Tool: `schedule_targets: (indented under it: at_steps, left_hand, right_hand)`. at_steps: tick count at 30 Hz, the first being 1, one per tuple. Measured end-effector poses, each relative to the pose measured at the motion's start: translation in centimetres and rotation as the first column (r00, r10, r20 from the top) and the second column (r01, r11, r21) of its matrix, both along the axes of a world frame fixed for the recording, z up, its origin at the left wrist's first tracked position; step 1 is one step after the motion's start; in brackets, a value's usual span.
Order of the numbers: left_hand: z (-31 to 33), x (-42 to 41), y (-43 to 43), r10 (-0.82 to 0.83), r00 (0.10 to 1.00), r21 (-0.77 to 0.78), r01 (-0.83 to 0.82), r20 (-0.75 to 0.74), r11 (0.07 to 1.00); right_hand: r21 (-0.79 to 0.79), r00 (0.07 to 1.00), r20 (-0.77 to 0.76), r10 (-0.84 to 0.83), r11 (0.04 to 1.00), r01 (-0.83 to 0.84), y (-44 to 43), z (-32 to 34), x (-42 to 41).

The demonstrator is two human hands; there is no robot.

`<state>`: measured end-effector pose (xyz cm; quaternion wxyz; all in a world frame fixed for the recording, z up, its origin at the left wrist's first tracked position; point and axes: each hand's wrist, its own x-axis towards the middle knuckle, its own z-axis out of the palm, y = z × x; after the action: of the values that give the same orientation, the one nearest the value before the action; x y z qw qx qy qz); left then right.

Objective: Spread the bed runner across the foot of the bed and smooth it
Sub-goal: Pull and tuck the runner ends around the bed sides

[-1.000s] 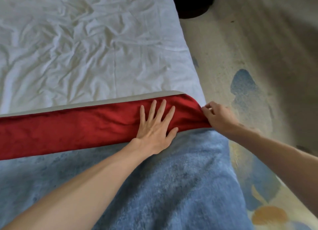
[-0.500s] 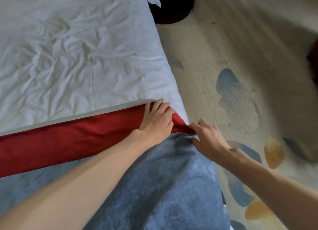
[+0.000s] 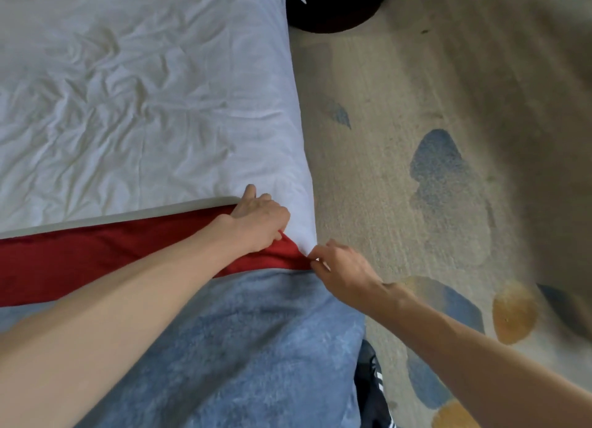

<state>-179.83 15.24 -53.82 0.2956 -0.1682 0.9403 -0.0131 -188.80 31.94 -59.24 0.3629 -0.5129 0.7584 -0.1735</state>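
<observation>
Hands are holding the red bed runner (image 3: 112,251), lying between white sheet (image 3: 144,107) and blue blanket (image 3: 256,347): left hand (image 3: 259,221) is gripping its end with curled fingers (image 3: 278,232), right hand (image 3: 341,267) is pinching the corner. Uneven pulling is risking skew.

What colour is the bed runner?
The bed runner is deep red with a pale grey band along its far edge; head view.

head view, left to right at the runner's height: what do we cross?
red bed runner → left hand → right hand → patterned carpet → carpet's orange patch
</observation>
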Motion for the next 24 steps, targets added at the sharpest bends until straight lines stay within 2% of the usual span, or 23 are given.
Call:
schedule_targets:
  at_steps: [3,6,8,11,14,16,18,20,22,24]
  left_hand:
    - [0.6,-0.2,0.5,0.089,0.991,0.072,-0.082,-0.099,0.994]
    - [1.0,0.3,0.9,0.208,0.969,0.144,-0.189,-0.132,0.971]
    - [1.4,0.9,0.9,0.233,0.962,0.192,-0.204,-0.143,0.96]
    - [2.5,1.1,0.5,0.252,0.962,0.272,-0.216,-0.107,0.938]
    - [3.0,1.3,0.2,0.229,0.968,0.279,-0.192,-0.106,0.941]
    - [3.1,1.6,0.1,0.229,0.964,0.286,-0.184,-0.134,0.94]
    - [3.2,2.1,0.3,0.23,0.961,0.302,-0.175,-0.155,0.937]
    - [3.5,2.2,0.5,0.233,0.96,0.327,-0.173,-0.157,0.929]
    - [4.0,2.0,0.5,0.322,0.935,0.385,-0.246,-0.147,0.89]
    - [4.4,1.2,0.1,0.406,0.909,0.43,-0.332,-0.091,0.84]
  right_hand:
    - [-0.01,0.995,0.042,0.093,0.996,-0.093,-0.1,-0.4,-0.6]
    - [-0.009,0.988,0.083,0.129,0.992,-0.129,-0.4,-0.6,-1.1]
    - [0.012,0.976,0.201,0.082,0.996,-0.086,-0.9,-0.5,-1.4]
    - [0.124,0.919,0.389,-0.063,0.992,0.016,-2.2,-0.4,-1.6]
    - [0.164,0.839,0.504,-0.205,0.976,0.14,-3.3,-0.4,-1.3]
    - [0.135,0.816,0.542,-0.201,0.979,0.151,-3.3,0.0,-1.2]
    - [0.078,0.884,0.458,-0.093,0.995,0.064,-3.0,0.8,-1.1]
    - [0.055,0.963,0.268,-0.016,0.998,0.001,-2.4,1.8,-1.4]
    - [-0.003,0.992,0.112,-0.057,0.998,0.058,-1.6,3.2,-1.7]
    - [-0.176,0.993,-0.008,-0.118,0.978,0.114,-0.7,4.7,-1.3]
